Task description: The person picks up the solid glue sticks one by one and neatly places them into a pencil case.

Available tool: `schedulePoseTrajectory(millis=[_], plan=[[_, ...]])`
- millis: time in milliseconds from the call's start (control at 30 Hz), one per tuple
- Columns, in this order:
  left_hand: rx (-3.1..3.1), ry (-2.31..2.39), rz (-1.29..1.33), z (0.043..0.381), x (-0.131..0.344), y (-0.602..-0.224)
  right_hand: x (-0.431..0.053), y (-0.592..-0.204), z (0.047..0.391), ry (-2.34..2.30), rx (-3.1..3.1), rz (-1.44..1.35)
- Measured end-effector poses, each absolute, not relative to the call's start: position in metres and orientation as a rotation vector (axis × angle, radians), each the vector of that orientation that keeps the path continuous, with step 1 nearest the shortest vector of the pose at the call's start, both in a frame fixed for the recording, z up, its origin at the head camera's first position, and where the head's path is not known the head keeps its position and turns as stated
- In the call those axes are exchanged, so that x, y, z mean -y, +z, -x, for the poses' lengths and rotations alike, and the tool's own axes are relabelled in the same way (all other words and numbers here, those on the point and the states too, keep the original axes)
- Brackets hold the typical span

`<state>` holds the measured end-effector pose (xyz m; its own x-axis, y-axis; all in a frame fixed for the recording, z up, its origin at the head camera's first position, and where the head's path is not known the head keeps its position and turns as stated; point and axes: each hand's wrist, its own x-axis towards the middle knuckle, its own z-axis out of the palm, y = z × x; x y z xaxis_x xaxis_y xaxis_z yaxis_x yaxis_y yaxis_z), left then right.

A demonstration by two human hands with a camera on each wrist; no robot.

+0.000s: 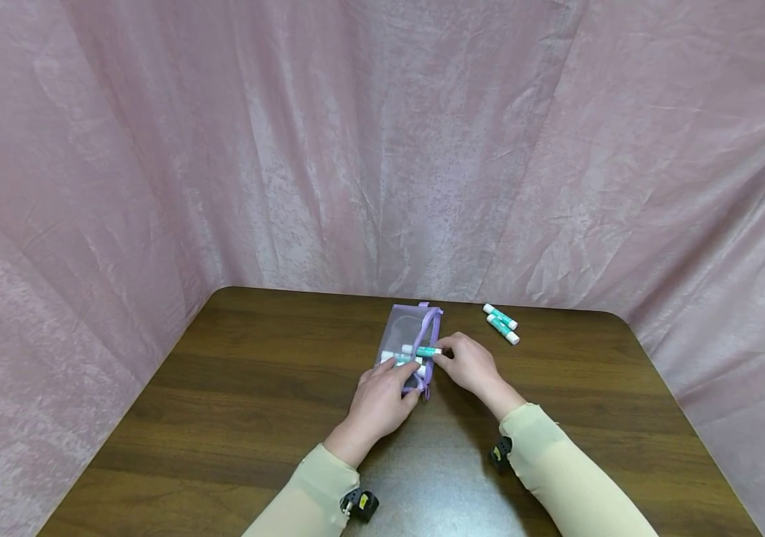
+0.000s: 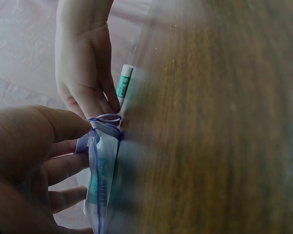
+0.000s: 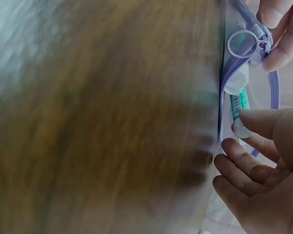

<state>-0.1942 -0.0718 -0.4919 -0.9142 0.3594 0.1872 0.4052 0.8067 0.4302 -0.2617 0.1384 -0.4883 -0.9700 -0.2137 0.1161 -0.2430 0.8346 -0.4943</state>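
A clear zip pouch (image 1: 399, 328) with purple edging lies on the table, its zipper side to the right. My left hand (image 1: 379, 399) grips the pouch's near part, thumb at the zipper edge and fingers over the top. Between thumb and fingers, my right hand (image 1: 470, 364) pinches the end of a white and teal glue stick (image 3: 238, 103), whose other end is inside the pouch opening. More glue sticks show within the pouch, partly hidden under the left fingers. A purple pull ring (image 3: 229, 45) hangs at the zipper's near end in the right wrist view.
Two more glue sticks, one (image 1: 499, 316) beside the other (image 1: 503, 330), lie at the table's back right. The brown wooden table (image 1: 255, 373) ends at a pink curtain (image 1: 382, 149) behind.
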Motion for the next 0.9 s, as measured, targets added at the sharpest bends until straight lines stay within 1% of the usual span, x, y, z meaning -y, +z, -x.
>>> schedulePoseTrajectory(millis=[433, 900], plan=[[2.907, -0.721, 0.609, 0.1956, 0.072, -0.4929, -0.1341, -0.4921, 0.2623, 0.72, 2.948, -0.464], [2.894, -0.743, 0.612, 0.1942, 0.0724, -0.493, -0.142, -0.4939, 0.2622, 0.743, 2.972, -0.368]])
